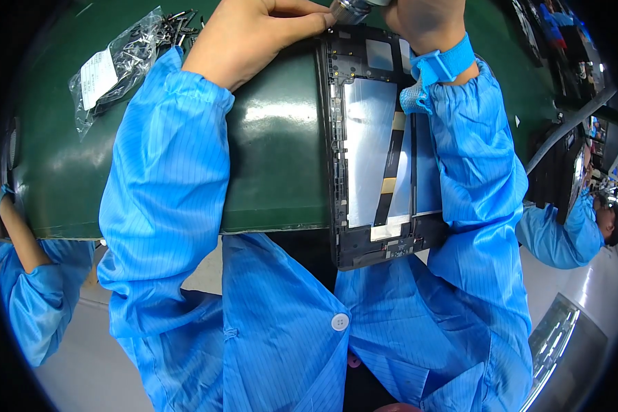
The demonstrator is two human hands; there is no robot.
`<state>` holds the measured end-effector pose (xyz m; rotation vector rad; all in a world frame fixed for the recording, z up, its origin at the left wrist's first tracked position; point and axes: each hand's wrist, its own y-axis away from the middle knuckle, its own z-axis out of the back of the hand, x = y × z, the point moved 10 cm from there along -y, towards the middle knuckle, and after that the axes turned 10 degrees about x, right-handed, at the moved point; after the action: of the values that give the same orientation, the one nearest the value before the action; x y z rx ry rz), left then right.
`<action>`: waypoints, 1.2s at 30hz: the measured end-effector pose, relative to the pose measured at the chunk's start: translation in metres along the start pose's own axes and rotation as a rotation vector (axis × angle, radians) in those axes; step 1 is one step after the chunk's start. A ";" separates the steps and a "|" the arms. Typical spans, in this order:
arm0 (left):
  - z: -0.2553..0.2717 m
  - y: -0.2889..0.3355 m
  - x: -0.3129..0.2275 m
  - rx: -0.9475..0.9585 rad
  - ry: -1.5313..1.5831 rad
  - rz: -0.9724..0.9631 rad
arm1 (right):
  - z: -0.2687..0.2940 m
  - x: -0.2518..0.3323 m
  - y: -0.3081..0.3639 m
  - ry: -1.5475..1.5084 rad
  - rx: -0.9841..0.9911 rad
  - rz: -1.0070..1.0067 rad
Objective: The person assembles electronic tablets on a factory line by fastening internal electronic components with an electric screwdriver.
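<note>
An opened tablet (374, 147) lies with its inner side up, its near end jutting past the table's front edge. It shows a black frame, silver plates and a dark ribbon cable. At its far end is a tool with a silver cylindrical end (350, 9), partly cut off by the upper border. My right hand (426, 24) is closed around this tool, its fingers mostly hidden. Thumb and forefinger of my left hand (247, 34) come together beside the silver end, at the tablet's far left corner; what they pinch is hidden. A blue strap (446, 63) circles my right wrist.
On the green table (275, 172), a clear plastic bag (120, 72) with a white label holds small dark and metallic parts, several spilling out at its mouth. Other people in blue sleeves (563, 233) are at both sides. A grey tube (573, 123) slants at the right.
</note>
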<state>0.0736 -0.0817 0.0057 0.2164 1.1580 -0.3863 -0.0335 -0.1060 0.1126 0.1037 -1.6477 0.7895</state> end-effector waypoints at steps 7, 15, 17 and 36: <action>-0.002 0.002 -0.018 0.016 0.050 0.045 | -0.001 0.004 -0.001 0.035 0.008 0.017; -0.003 -0.003 0.008 0.068 -0.049 0.034 | -0.009 -0.002 0.000 -0.024 0.030 0.016; -0.004 -0.004 0.017 0.065 0.095 0.049 | -0.007 -0.006 -0.001 -0.026 0.005 0.005; -0.001 -0.009 -0.003 0.063 0.132 0.068 | -0.005 0.002 -0.007 -0.081 -0.027 0.024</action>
<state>0.0682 -0.0887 0.0087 0.3396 1.2662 -0.3529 -0.0271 -0.1077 0.1176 0.0975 -1.7383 0.7899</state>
